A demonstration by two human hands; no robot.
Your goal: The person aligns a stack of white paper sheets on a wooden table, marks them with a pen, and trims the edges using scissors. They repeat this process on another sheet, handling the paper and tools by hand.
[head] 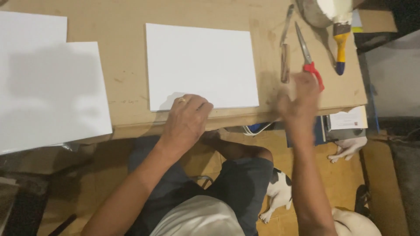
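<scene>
1. The left hand point(187, 120), fingers curled, pressed on the near edge of the white canvas point(201, 65) lying mid-table point(127, 87).
2. The right hand point(299, 100) was blurred near the scissors point(309, 61); its grip could not be told.
3. A knife point(285, 48) lay left of the scissors, a brush point(340, 39) far right.
4. More white boards point(48, 87) lay left.

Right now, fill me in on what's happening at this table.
A person sits at a brown table. The left hand rests on the near edge of a blank white canvas. The right hand, blurred, is up by the red-handled scissors and a wooden-handled palette knife; whether it touches either is unclear. A wide paintbrush lies at the far right, more white canvases on the left. Dogs lie on the floor.
</scene>
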